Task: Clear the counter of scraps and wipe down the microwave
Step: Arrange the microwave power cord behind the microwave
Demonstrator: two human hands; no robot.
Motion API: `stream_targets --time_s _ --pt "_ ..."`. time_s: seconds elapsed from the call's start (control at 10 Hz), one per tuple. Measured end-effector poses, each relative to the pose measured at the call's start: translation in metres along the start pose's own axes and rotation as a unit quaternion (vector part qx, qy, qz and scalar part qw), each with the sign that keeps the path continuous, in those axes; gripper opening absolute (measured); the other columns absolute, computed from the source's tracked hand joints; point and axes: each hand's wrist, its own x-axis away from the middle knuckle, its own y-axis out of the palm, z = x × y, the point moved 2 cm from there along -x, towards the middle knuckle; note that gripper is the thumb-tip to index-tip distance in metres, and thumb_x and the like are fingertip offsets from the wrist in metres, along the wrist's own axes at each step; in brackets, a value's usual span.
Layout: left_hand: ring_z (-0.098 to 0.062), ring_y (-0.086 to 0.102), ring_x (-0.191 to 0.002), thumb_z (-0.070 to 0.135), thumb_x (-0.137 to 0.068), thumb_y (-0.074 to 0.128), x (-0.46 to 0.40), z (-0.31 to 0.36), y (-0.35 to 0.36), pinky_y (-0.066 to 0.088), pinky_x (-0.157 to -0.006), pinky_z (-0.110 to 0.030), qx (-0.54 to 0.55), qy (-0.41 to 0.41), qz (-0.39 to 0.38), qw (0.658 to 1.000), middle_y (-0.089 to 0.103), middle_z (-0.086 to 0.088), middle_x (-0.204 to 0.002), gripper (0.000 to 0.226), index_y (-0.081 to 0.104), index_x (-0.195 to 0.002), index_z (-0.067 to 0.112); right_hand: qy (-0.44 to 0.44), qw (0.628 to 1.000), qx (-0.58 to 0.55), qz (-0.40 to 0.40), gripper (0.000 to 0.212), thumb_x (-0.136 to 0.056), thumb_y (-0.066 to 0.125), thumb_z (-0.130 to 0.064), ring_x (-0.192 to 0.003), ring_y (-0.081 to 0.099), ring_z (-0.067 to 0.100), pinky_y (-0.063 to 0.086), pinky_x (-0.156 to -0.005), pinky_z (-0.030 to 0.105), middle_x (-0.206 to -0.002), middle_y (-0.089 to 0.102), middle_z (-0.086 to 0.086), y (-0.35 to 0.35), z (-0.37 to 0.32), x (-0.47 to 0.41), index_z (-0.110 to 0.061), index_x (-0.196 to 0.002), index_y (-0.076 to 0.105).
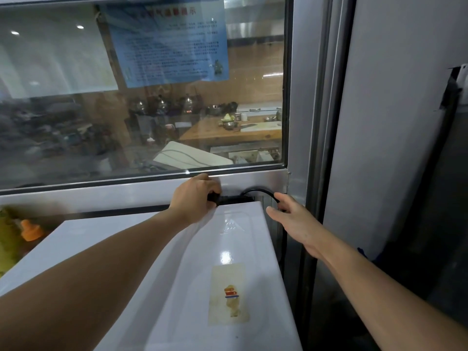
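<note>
left hand (195,196) reaches over the microwave (228,249) top to its back right corner, fingers curled round the black plug (215,198) where the cord (260,192) arcs rightward. right hand (291,221) hangs just beside the right edge, fingers loosely spread, fingertips at the cord's far end; whether they grip it i cannot tell. the left is nearer the plug.
</note>
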Motion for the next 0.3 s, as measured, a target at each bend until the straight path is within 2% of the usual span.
stream_targets --time_s 0.2,0.3 --pt "-0.023 0.057 -0.088 0.012 -0.070 0.065 0.0012 -0.0011 0.0002 0.048 -0.066 -0.032 0.033 -0.024 0.006 0.999 0.056 0.003 -0.094 0.027 0.067 -0.094 0.024 0.000 1.000 -0.007 -0.008 0.057 -0.094 0.053 -0.034 -0.137 0.031 0.016 0.028 -0.101 0.027 -0.150 0.032 0.002 0.0012 -0.0001 -0.0005 -0.028 -0.145 0.029" --pt "-0.020 0.055 -0.092 0.016 -0.068 0.070 0.0082 0.0006 -0.0046 0.045 -0.065 -0.029 0.046 -0.034 0.014 0.998 0.055 0.005 -0.097 0.031 0.064 -0.097 0.025 -0.008 1.000 -0.002 -0.005 0.059 -0.093 0.055 -0.033 -0.137 0.031 0.016 0.028 -0.101 0.027 -0.150 0.031 0.003 0.0005 -0.0055 0.0028 -0.028 -0.146 0.028"
